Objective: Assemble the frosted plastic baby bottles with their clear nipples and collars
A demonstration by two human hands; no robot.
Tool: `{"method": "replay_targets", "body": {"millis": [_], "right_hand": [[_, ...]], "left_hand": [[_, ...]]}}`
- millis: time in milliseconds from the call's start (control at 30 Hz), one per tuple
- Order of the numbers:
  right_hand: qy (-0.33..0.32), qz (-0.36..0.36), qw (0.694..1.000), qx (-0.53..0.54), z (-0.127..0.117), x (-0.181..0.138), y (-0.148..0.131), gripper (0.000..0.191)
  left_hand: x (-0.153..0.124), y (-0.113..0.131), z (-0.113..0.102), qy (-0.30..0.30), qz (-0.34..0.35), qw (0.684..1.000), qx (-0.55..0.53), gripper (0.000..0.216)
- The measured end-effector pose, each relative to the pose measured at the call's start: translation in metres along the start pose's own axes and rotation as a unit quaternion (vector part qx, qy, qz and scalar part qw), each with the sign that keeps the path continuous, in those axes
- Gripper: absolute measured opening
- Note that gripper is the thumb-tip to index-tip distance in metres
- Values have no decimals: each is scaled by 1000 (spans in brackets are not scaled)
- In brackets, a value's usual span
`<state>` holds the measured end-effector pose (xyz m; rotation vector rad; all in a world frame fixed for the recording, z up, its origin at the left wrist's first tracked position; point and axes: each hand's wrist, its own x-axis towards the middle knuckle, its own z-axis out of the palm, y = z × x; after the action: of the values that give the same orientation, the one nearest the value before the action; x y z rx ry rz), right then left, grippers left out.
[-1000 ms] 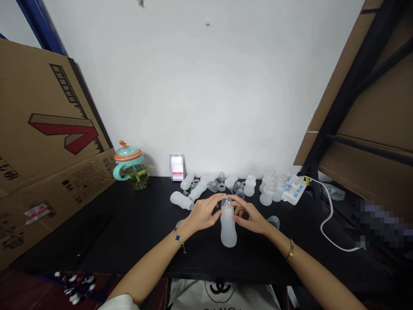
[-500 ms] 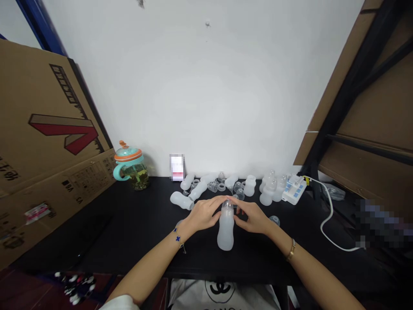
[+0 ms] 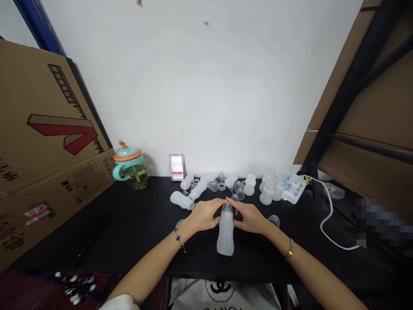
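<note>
A frosted white baby bottle [image 3: 225, 237] stands in front of me at the table's near middle, its base a little nearer to me than its top. Its top carries a clear cap [image 3: 227, 206]. My left hand [image 3: 206, 215] grips it from the left, fingertips on the cap's top and thumb at the shoulder. From the other side my right hand [image 3: 251, 216] mirrors that hold, fingers meeting the left ones over the cap. Beside my right wrist lies a clear dome cap [image 3: 274, 221]. A similar clear piece [image 3: 180, 223] is half hidden behind my left wrist.
Bottle bodies [image 3: 181, 200], loose rings and clear caps lie along the wall. Several capped bottles [image 3: 266, 196] stand at right, by a white power strip [image 3: 294, 190] with a cable. A teal jug [image 3: 131, 165] and a phone [image 3: 177, 167] stand at left. Cardboard [image 3: 58, 150] flanks the black table [image 3: 135, 232].
The bottle's base has shifted slightly toward me. Both hands stay at its top, with the fingertips marginally lower.
</note>
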<state>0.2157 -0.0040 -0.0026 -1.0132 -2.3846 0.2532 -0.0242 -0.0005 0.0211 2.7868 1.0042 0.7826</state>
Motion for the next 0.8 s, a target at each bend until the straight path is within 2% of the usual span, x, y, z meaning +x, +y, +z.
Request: {"method": "replay_targets", "body": {"millis": [167,300,800], "right_hand": [[-9,40,998,44,-1,2,-1,70],[-20,38,996,78,-5,3,-1,69],[-49,84,992,85,-11,5,-16,51]], "left_hand": [[1,0,0,-2,-20,1000,-4,59],[1,-1,0,-2,-28,1000,-6,57],[0,2,0,-19,-36,996,-84,47]]}}
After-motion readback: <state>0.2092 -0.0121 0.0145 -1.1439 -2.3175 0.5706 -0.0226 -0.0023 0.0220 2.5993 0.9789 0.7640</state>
